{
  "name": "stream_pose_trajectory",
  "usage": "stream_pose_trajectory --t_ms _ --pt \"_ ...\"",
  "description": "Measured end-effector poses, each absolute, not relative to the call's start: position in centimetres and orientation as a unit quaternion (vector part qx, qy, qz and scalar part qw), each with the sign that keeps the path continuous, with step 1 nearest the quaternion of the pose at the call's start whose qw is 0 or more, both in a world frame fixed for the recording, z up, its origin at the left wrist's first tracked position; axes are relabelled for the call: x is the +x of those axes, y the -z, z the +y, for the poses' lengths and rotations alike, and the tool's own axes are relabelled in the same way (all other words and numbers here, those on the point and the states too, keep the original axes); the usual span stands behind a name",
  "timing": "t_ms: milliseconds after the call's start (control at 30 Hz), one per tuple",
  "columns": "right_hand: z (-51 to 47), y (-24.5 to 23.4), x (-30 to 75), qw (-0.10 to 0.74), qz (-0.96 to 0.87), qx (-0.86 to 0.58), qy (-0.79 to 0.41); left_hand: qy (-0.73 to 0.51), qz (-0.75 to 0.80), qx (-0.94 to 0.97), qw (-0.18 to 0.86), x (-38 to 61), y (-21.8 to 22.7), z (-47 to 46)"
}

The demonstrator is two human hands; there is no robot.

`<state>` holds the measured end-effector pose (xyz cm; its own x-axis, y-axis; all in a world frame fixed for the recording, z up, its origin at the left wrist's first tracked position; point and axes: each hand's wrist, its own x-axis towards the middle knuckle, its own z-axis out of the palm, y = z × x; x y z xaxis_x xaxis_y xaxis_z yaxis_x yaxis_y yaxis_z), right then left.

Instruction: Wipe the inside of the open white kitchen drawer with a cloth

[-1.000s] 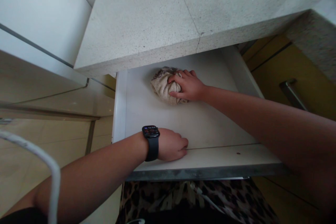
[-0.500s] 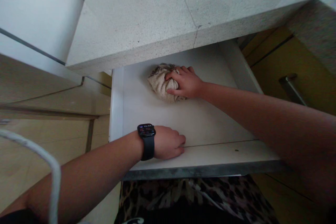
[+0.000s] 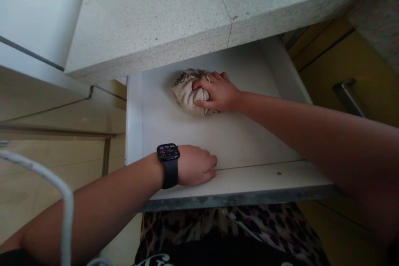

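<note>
The right hand's [image 3: 218,93] grip pinches a balled cloth [image 3: 184,91] far inside the open drawer [image 3: 134,124], just under the overhanging worktop [image 3: 156,20]. The left hand's [image 3: 195,170] grip, fingers pressed together, curls over the drawer's near rim. A white cable [image 3: 67,212] hangs near left.

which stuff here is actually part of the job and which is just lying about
In use: cloth, gripped by right hand; open drawer, its front under left hand.
Just there: countertop, cabinet handle, white cable, watch.
</note>
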<state>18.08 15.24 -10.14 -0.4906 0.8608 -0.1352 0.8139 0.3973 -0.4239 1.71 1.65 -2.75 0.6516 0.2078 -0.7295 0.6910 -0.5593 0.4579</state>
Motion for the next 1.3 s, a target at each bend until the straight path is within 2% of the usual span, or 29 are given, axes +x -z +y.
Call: stream_pose_trajectory --t_ms 467,1300 --pt "15.3 10.3 18.2 0.06 -0.837 -0.499 -0.215 0.326 0.27 0.817 0.391 1.9 2.8 1.9" --pt "15.3 9.9 18.3 0.007 -0.824 -0.506 -0.255 0.283 0.26 0.835 0.393 1.4 3.6 1.5"
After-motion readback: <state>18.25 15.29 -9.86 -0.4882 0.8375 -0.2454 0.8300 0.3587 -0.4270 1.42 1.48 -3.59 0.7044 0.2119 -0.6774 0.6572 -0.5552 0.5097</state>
